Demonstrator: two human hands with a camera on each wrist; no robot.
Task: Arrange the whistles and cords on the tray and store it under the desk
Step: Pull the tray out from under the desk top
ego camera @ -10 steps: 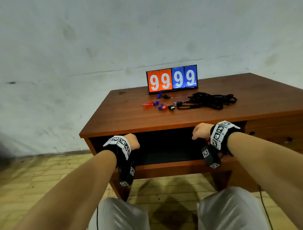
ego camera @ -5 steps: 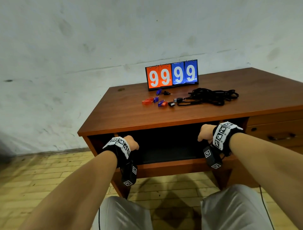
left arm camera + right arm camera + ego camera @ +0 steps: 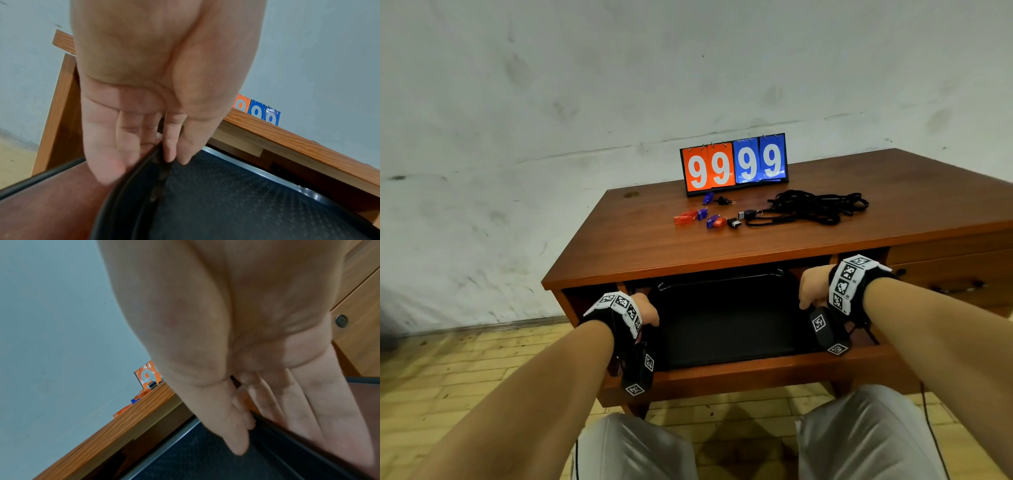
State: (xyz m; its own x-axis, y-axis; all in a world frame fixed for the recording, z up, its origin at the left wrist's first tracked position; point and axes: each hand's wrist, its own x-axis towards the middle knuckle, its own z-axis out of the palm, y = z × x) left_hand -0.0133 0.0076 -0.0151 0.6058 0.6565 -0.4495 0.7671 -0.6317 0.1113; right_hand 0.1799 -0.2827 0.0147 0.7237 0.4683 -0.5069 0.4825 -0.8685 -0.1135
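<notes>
Both hands pinch the black tray (image 3: 722, 346) by its side rims: left hand (image 3: 156, 97) with thumb inside and fingers outside, right hand (image 3: 246, 353) the same. The tray sits in the shelf under the table (image 3: 654, 246). It looks stiff, light and empty, so this rim hold seems enough. Whistles (image 3: 685, 217) and cords (image 3: 822, 205) lie on the table top.

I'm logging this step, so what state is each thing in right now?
Tray: in the desk's pull-out shelf, empty, gripped at both side rims.
Left hand: grips the left rim.
Right hand: grips the right rim.
Whistles: loose on the desktop.
Cords: tangled heap on the desktop.
Scoreboard: upright, reads 99 99.
</notes>
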